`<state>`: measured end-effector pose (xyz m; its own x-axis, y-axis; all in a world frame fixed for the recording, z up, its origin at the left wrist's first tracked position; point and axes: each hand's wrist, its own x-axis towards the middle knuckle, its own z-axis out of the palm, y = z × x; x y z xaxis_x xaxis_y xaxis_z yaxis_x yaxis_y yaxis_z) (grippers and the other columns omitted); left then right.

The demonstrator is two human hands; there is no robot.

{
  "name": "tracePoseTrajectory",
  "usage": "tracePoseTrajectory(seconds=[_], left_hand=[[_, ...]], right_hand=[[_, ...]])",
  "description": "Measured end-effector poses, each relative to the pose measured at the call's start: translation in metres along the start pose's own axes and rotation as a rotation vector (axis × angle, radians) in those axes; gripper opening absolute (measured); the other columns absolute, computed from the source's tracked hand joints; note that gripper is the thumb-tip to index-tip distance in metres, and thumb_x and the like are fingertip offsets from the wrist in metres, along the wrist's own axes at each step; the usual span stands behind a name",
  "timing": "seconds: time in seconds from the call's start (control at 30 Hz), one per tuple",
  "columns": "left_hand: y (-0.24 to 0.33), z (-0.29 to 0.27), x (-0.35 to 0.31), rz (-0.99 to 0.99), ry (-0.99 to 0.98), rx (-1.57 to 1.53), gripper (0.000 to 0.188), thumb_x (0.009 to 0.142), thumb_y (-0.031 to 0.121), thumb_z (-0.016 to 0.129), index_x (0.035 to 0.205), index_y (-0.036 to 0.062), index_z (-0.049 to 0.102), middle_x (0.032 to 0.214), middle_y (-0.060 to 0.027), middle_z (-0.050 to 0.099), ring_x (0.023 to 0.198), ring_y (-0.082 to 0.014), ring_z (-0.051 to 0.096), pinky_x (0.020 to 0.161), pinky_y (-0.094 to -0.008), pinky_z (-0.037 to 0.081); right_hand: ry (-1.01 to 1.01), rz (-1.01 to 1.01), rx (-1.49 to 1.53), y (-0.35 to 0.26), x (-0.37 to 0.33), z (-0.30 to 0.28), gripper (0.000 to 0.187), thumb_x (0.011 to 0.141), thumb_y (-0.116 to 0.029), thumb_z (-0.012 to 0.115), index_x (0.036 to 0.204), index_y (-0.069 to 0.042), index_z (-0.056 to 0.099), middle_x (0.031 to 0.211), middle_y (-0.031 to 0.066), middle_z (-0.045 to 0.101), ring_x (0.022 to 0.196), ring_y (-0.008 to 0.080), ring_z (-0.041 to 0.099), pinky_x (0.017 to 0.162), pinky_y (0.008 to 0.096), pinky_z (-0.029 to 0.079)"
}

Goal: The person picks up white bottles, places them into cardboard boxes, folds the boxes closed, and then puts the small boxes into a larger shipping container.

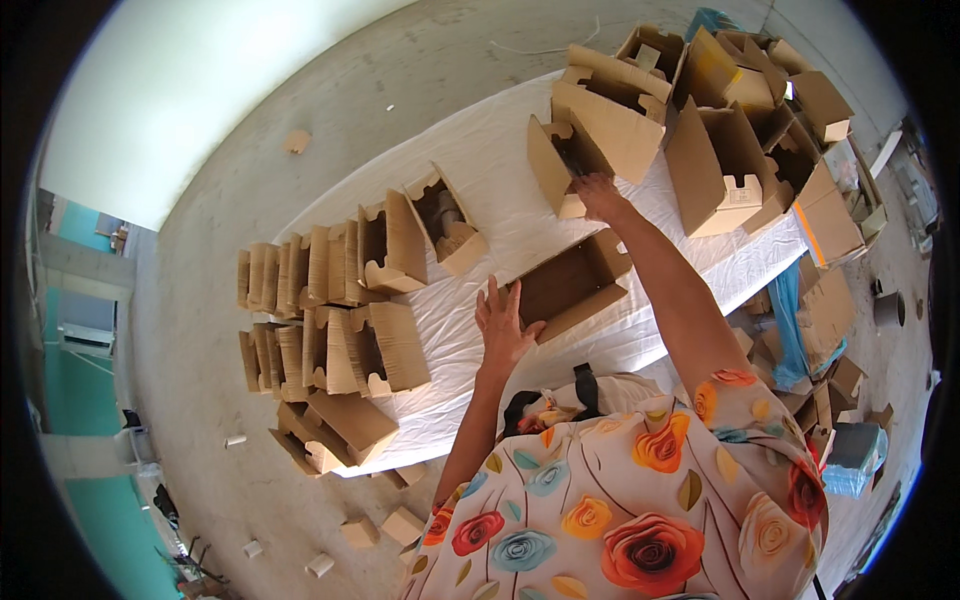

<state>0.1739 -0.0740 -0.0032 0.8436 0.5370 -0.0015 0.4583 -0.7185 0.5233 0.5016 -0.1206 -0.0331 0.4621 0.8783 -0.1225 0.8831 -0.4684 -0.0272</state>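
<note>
An open cardboard box (575,318) lies in front of me on the white-covered table, its dark inside bare. At its left end is my left hand (508,330), open, fingers spread, thumb against the near wall. Farther right, my right hand (602,198) reaches over the near end of another open cardboard box (547,165). Its fingers are curled down at that box's opening, where something dark shows; what they grip, if anything, is hidden. To the left, a single box (452,235) holds a greyish object that I cannot name.
Rows of open cardboard boxes (390,345) stand along the table's left part. More boxes (715,170) crowd the right end. A white cloth (450,150) covers the table. On the floor lie cardboard pieces (360,532) and, at the right, blue plastic (790,325).
</note>
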Motion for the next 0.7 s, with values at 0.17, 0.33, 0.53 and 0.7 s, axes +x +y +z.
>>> tracePoseTrajectory(seconds=[0.17, 0.33, 0.53, 0.7], left_hand=[[0.003, -0.005, 0.001, 0.083, 0.138, -0.048, 0.069, 0.068, 0.022, 0.073, 0.13, 0.0163, 0.043, 0.144, -0.0197, 0.018, 0.129, -0.0445, 0.017, 0.105, -0.0517, 0.019], [0.007, -0.007, 0.003, 0.154, 0.172, -0.079, 0.055, 0.071, 0.016, 0.07, 0.123, 0.0146, 0.051, 0.142, -0.0176, 0.023, 0.129, -0.042, 0.019, 0.106, -0.0497, 0.02], [0.018, -0.009, 0.005, 0.212, 0.205, -0.104, 0.051, 0.071, 0.013, 0.069, 0.119, 0.0141, 0.053, 0.139, -0.018, 0.028, 0.128, -0.0417, 0.024, 0.105, -0.0487, 0.023], [0.017, -0.009, 0.004, 0.233, 0.198, -0.104, 0.048, 0.07, 0.012, 0.069, 0.116, 0.0132, 0.055, 0.139, -0.0182, 0.029, 0.127, -0.0418, 0.024, 0.105, -0.0488, 0.023]], right_hand=[[0.037, 0.003, -0.128, 0.017, -0.025, 0.016, 0.028, 0.065, -0.006, 0.061, 0.093, -0.006, 0.066, 0.097, 0.0077, 0.059, 0.102, 0.0271, 0.046, 0.088, 0.0407, 0.038], [0.164, -0.06, -0.157, 0.033, -0.103, 0.01, 0.027, 0.068, -0.003, 0.06, 0.094, -0.009, 0.063, 0.098, 0.007, 0.058, 0.102, 0.028, 0.046, 0.087, 0.041, 0.039], [0.555, 0.056, 0.221, 0.027, -0.171, -0.016, 0.021, 0.067, 0.001, 0.057, 0.087, -0.006, 0.056, 0.084, 0.0094, 0.052, 0.091, 0.0294, 0.047, 0.08, 0.0399, 0.042], [0.698, -0.073, 0.076, 0.017, -0.188, -0.029, 0.01, 0.066, -0.005, 0.057, 0.076, -0.006, 0.053, 0.075, 0.0073, 0.051, 0.085, 0.0265, 0.049, 0.075, 0.0366, 0.045]])
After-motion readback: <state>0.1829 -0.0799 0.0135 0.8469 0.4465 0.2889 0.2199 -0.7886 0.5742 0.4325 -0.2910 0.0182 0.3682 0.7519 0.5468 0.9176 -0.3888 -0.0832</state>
